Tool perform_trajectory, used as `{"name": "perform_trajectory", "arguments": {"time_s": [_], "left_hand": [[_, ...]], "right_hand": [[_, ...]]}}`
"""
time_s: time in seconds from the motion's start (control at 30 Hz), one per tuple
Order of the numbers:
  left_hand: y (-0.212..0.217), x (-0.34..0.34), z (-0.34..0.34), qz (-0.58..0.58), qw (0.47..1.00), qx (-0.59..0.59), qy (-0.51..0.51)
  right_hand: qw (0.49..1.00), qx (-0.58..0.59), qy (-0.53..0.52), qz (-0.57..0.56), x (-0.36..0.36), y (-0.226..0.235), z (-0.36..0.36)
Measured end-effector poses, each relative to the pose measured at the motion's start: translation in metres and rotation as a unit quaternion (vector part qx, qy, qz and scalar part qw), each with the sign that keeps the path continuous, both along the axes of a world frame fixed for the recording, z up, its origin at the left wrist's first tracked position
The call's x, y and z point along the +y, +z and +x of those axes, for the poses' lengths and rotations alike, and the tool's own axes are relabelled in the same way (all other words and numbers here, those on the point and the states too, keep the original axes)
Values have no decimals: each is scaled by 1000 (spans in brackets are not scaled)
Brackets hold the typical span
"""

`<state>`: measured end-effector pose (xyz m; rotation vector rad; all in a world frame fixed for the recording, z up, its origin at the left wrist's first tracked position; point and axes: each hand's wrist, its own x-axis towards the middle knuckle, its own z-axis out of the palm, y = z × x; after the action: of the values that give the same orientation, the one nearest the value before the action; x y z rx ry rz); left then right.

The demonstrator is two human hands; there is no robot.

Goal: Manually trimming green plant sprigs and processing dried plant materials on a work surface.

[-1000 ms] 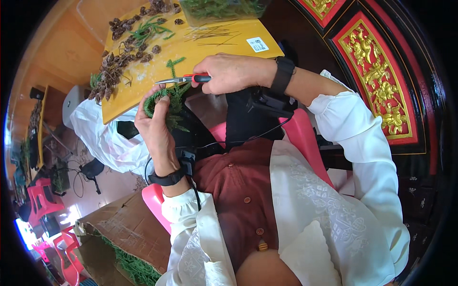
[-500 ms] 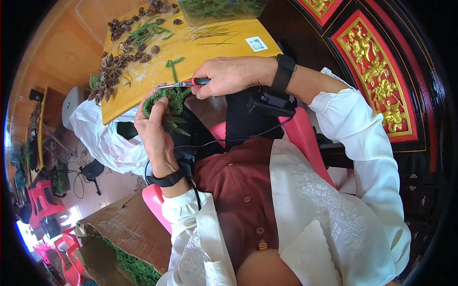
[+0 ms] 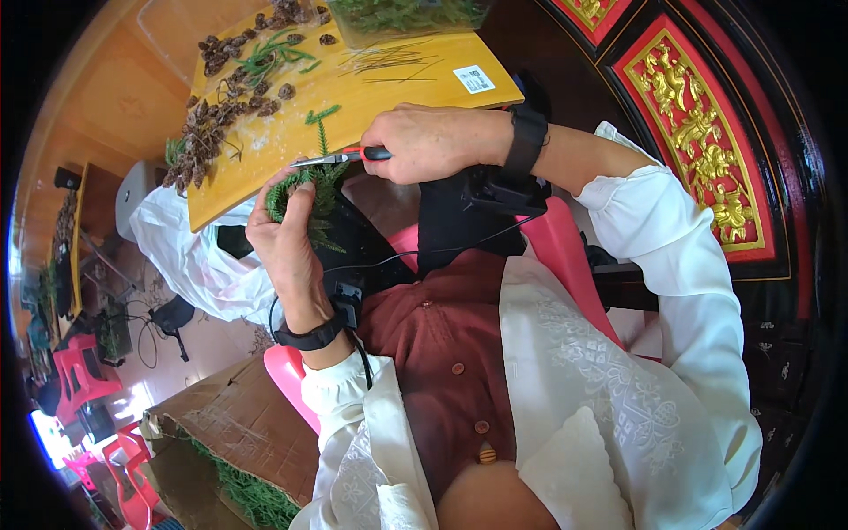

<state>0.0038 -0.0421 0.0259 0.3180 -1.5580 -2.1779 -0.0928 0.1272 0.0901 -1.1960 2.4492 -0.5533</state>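
Note:
My left hand (image 3: 287, 243) is closed on a green artificial pine sprig (image 3: 325, 212), pinching it between thumb and fingers just off the near edge of the yellow board. Its fronds hang toward my lap and look slightly blurred. In my right hand (image 3: 433, 141) is a pair of pliers (image 3: 353, 155) with red and black handles. The metal jaws point left and lie across the top of the sprig, by my left fingertips. Whether the jaws grip a stem or wire there, I cannot make out.
On the yellow board (image 3: 389, 102) lie brown pine cones (image 3: 212, 119), thin dark wires (image 3: 393, 62) and loose green sprigs (image 3: 269, 57). A clear tub of greenery (image 3: 406, 22) stands at the far side. Lower left is a cardboard box (image 3: 247, 433) holding more greenery.
The pliers and my right hand have shifted very slightly to the right. The sprig's fronds have turned a little in my left hand.

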Motion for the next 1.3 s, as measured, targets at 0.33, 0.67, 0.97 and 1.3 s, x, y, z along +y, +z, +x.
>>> {"name": "perform_trajectory", "arguments": {"time_s": [0.33, 0.67, 0.97, 1.3], "left_hand": [[1, 0, -1, 16, 1000, -9, 2], [14, 8, 2, -91, 994, 21, 48], [4, -4, 1, 56, 997, 11, -42], [7, -5, 1, 93, 995, 1, -41]], "right_hand": [[998, 40, -21, 34, -1, 2, 7], [999, 33, -12, 9, -6, -8, 7], [988, 152, -14, 20, -5, -9, 6], [997, -54, 1, -62, -3, 7, -7]]}}
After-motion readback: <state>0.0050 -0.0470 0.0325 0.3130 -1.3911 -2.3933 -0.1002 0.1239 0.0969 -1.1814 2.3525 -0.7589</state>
